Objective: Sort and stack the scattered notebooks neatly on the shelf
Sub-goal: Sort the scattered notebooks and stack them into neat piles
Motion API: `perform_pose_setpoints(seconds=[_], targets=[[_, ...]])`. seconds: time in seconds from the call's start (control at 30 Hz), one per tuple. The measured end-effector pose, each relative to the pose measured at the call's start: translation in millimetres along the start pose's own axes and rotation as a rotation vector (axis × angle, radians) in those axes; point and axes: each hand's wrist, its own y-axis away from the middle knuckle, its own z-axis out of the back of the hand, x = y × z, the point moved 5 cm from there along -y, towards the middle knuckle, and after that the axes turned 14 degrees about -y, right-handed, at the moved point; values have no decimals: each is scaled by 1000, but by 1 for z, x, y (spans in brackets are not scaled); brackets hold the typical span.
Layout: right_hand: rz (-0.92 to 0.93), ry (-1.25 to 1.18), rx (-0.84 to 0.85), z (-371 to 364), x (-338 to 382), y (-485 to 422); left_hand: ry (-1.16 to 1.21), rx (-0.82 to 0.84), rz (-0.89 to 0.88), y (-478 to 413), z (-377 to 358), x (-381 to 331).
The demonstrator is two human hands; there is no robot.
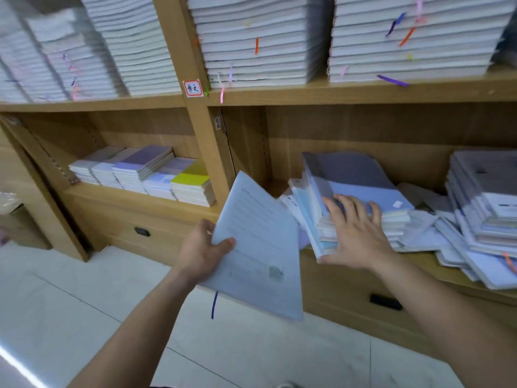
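Blue notebook: left hand pinches | stack: right hand spread | scattered notebooks beside

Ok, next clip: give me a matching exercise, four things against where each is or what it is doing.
1 left hand
2 right hand
3 yellow-topped stack
4 red-bordered label

A on the upright divider
B holds a pale blue notebook
C in the lower left compartment
D rests on the blue notebook pile

Pairs: 1-B, 2-D, 3-C, 4-A
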Motion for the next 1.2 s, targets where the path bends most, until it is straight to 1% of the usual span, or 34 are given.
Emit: perform_pose_setpoints(seconds=[0.13, 0.2, 0.33, 0.53, 0.57, 0.67, 0.7, 0.83, 0.93, 1.03, 1.13, 1.2], targets=[[1, -86, 30, 5, 2, 2, -6, -71, -68, 13, 29, -1], [-6, -153, -17, 14, 7, 6, 93, -100, -56, 20, 42, 1], [34, -221, -102, 29, 25, 17, 367, -123, -58, 33, 59, 1], [60, -366, -20, 39, 49, 36, 526, -120, -94, 39, 46, -25], [41, -436, -9, 41, 48, 40, 536, -121, -105, 39, 41, -33], [-148, -875, 9, 49, 29, 49, 574, -120, -121, 37, 24, -53], [-188, -963, -5, 53, 21, 51, 584, -115, -123, 36, 16, -60], [-225, -1158, -116, 65, -12, 57, 575, -103, -131, 27, -19, -88], [-220, -1189, -251, 77, -39, 54, 635, -9, -159, 22, -40, -115], [-262, -1192, -340, 81, -67, 43, 634, 154, -290, 18, -56, -142], [-380, -1103, -315, 73, -96, 32, 545, 271, -312, 9, -79, -151], [-439, -1014, -240, 67, -106, 30, 447, 281, -276, 3, -91, -148]])
